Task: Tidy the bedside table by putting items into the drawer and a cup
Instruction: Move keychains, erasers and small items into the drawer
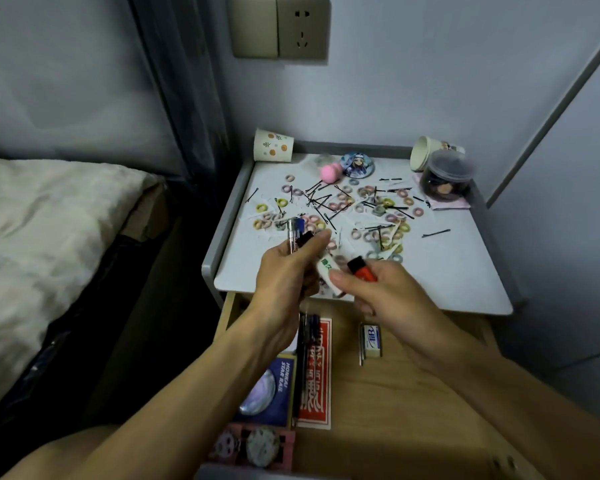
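My left hand [286, 271] grips several lighters, a clear and blue one [294, 233] sticking up and a white one [326, 270] pointing right. My right hand [378, 289] holds an orange lighter [362, 270] and touches the white one's end. Both hands hover over the front edge of the bedside table [447, 271], above the open wooden drawer [412, 393]. Small hair ties [371, 233] and black hairpins [321, 202] are strewn over the tabletop. A paper cup with orange dots [272, 145] stands upside down at the back left, and another paper cup [426, 154] lies on its side at the back right.
The drawer holds a red card pack [314, 375], a blue box [269, 389], pens [303, 341], an eraser [370, 342] and a pink tray [253, 445]. On the table are a pink puff [330, 173], a round badge [357, 164] and a dark lidded jar [447, 176]. A bed [49, 237] lies left.
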Motion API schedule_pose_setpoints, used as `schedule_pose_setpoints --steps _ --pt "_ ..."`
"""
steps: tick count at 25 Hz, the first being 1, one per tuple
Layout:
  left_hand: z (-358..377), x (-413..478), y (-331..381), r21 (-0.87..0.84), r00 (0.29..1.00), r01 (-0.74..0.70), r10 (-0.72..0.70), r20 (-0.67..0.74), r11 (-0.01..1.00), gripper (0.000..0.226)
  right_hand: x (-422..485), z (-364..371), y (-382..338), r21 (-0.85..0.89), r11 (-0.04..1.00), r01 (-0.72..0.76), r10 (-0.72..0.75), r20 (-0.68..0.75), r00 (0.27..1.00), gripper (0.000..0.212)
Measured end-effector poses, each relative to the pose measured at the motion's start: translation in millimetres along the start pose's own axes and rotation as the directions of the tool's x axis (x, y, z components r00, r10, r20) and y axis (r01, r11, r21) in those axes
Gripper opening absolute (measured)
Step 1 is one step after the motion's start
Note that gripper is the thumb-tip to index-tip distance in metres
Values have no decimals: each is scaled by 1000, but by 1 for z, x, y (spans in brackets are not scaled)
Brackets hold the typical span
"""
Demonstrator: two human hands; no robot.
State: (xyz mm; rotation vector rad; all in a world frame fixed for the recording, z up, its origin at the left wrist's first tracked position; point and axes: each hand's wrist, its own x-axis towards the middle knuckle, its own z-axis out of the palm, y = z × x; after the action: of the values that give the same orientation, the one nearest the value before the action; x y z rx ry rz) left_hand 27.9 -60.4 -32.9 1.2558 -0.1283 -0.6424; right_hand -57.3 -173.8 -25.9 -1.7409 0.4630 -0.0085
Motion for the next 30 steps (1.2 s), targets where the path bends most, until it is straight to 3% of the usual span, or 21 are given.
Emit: schedule_pose_setpoints --steps 3,6,8,13,17,21,24,26,28,30 --pt "0 -5 -5 32 998 44 -42 -35 999 19 4 0 6 -27 999 -23 20 -88 996 25" --pt "-3 -4 -12 122 993 120 -118 -27 985 25 12 -9 3 163 986 -23 55 -192 980 26" --pt "-1 -5 -17 149 983 178 -181 9 973 27 12 -14 3 187 982 -34 73 -207 976 26" --pt "2 -1 -20 66 961 246 -252 114 967 36 16 -22 10 213 976 -35 49 -63 997 21" --pt "-2 -3 -19 183 941 186 -229 251 965 26 20 -25 20 53 998 27 -25 -42 999 15" --pt "-8 -6 -19 306 920 180 -270 285 935 19 20 -25 22 56 998 18 -18 -7 1000 8" --pt "-9 -8 -19 332 906 176 -284 313 927 20 21 -27 22 -8 1000 29 -28 19 999 18" --pt "-9 -9 -18 366 892 169 -300 339 915 19 22 -21 24 70 997 -14 10 62 998 25" --pt "-10 -8 -16 397 891 160 -306 336 904 16 22 -12 26 273 957 -93 71 89 994 24" --pt "-11 -7 -16 395 903 162 -297 310 904 15 20 -4 26 379 922 -85 67 61 996 21"
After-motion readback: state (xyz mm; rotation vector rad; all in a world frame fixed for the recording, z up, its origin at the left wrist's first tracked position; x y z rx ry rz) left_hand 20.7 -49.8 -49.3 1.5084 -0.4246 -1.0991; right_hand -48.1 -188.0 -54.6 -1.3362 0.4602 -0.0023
